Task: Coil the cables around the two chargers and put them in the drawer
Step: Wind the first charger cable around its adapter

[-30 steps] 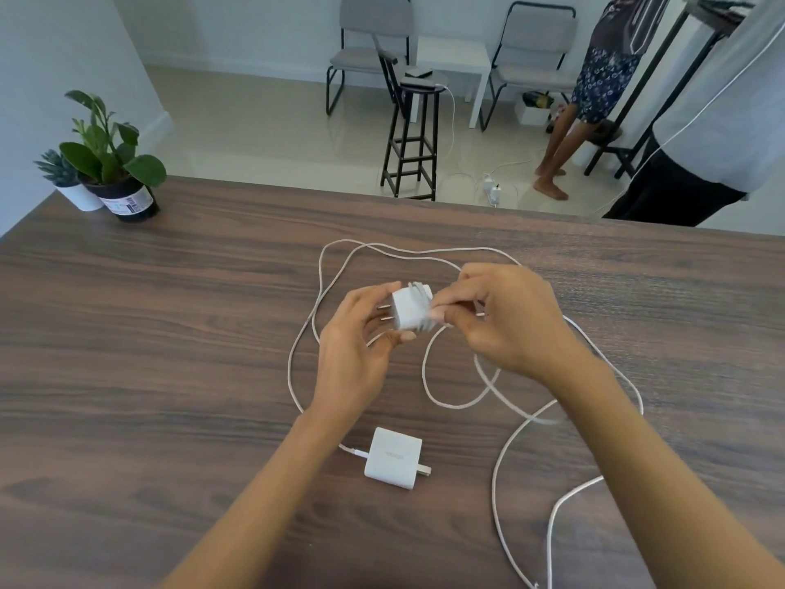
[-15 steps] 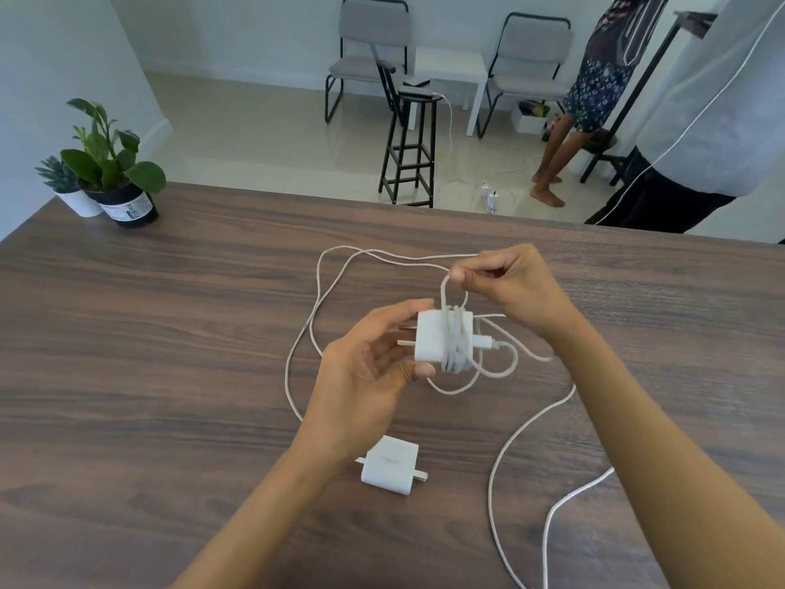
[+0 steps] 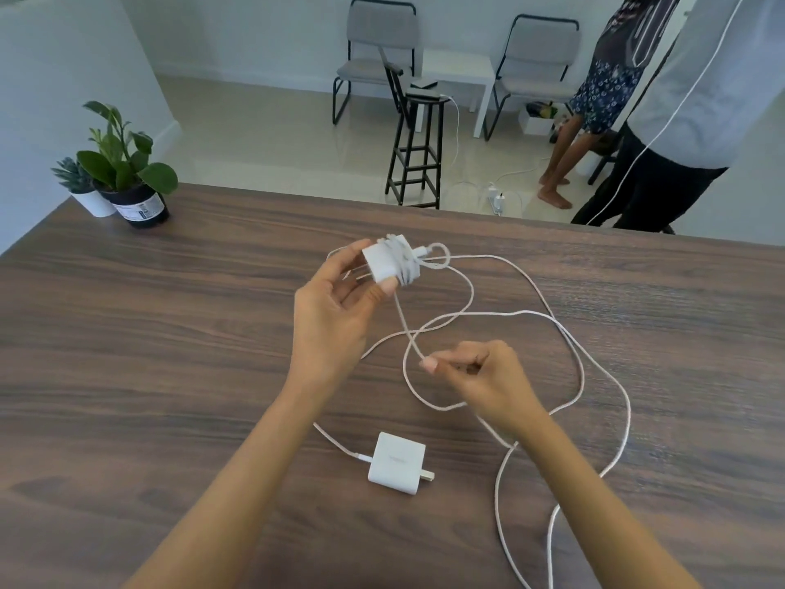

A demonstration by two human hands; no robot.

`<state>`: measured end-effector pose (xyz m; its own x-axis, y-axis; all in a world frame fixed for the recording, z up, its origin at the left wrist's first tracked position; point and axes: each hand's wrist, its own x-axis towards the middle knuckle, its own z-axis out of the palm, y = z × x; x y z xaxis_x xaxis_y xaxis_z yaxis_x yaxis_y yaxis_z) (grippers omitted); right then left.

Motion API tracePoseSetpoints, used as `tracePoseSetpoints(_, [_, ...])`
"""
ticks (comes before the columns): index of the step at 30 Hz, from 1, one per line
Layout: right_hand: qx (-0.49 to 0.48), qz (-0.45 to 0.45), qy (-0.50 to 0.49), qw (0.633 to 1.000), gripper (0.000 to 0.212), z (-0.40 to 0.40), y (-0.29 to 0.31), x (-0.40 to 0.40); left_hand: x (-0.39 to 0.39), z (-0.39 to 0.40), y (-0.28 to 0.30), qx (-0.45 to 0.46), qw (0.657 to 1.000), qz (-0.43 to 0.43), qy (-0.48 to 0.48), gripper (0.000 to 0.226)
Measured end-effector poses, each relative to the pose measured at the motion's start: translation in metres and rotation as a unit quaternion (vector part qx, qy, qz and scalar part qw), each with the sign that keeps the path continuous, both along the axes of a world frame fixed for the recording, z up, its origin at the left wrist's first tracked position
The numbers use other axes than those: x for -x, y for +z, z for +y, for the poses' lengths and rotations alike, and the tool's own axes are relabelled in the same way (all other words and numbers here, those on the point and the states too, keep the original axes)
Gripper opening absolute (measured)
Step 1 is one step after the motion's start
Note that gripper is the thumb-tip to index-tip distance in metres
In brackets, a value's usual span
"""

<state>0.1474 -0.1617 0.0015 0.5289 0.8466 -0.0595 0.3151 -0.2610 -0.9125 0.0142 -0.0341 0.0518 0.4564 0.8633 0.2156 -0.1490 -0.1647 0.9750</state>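
charger (image 3: 384,265) prongs behind left hand (image 3: 335,316), cable (image 3: 594,359) cut off below

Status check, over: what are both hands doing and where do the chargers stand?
Left hand holds the part-wrapped charger. Right hand pinches its cable. Second charger uncoiled on the table. Loose cable loops nearby.

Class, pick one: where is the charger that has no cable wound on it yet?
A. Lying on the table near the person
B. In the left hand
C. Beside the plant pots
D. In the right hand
A: the bare charger lies flat on the table, below both hands.
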Motion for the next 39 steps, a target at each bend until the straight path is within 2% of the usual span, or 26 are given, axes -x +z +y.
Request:
tracePoseSetpoints(3, [-0.029, -0.230, 0.032, 0.972, 0.010, -0.007, 0.015, 0.014, -0.003, 0.011, -0.018, -0.024, 0.997, 0.058, 0.038, 0.049])
tracePoseSetpoints(5, [-0.061, -0.306, 0.057, 0.948, 0.008, -0.008, 0.034, 0.019, -0.004, 0.009, -0.028, -0.045, 0.995, 0.081, 0.045, 0.051])
tracePoseSetpoints(10, [-0.108, -0.365, 0.040, 0.924, 0.009, -0.004, 0.070, 0.005, -0.002, 0.002, -0.035, -0.072, 0.993, 0.082, 0.034, 0.051])
tracePoseSetpoints(15, [-0.118, -0.402, 0.058, 0.906, 0.010, 0.013, 0.093, -0.011, -0.001, -0.014, -0.034, -0.193, 0.975, 0.110, -0.019, 0.054])
tracePoseSetpoints(17, [-0.099, -0.386, 0.065, 0.915, 0.010, 0.024, 0.098, -0.021, 0.001, -0.023, -0.031, -0.223, 0.966, 0.129, -0.040, 0.054])
tracePoseSetpoints(20, [-0.047, -0.308, 0.077, 0.947, 0.009, 0.038, 0.096, -0.037, 0.008, -0.034, -0.022, -0.169, 0.977, 0.112, -0.072, 0.056])
tracePoseSetpoints(23, [-0.075, -0.144, 0.096, 0.982, 0.007, 0.047, 0.086, -0.048, 0.015, -0.037, -0.006, -0.066, 0.990, 0.055, -0.114, 0.057])
tracePoseSetpoints(24, [-0.088, -0.087, 0.094, 0.988, 0.012, 0.048, 0.081, -0.053, 0.017, -0.037, -0.001, -0.037, 0.991, 0.033, -0.127, 0.056])
tracePoseSetpoints(26, [-0.104, 0.002, 0.086, 0.991, 0.023, 0.050, 0.071, -0.059, 0.019, -0.038, 0.007, -0.004, 0.990, 0.000, -0.144, 0.053])
tracePoseSetpoints(28, [-0.092, 0.047, 0.077, 0.992, 0.027, 0.049, 0.056, -0.059, 0.019, -0.036, 0.012, 0.007, 0.991, -0.028, -0.131, 0.049])
tracePoseSetpoints(31, [-0.069, 0.109, 0.045, 0.991, 0.010, 0.045, 0.028, -0.052, 0.017, -0.030, 0.016, 0.013, 0.995, -0.054, -0.082, 0.045])
tracePoseSetpoints(33, [-0.038, 0.117, 0.026, 0.992, 0.009, 0.039, 0.014, -0.042, 0.014, -0.026, 0.014, 0.015, 0.997, -0.055, -0.047, 0.043])
tracePoseSetpoints(36, [-0.008, 0.082, 0.033, 0.996, 0.013, 0.030, 0.006, -0.015, 0.005, -0.020, 0.009, 0.021, 0.999, -0.045, 0.002, 0.043])
tracePoseSetpoints(39, [-0.018, -0.032, 0.068, 0.997, 0.011, 0.021, 0.010, 0.011, -0.003, -0.008, -0.001, 0.015, 0.999, -0.012, 0.043, 0.042])
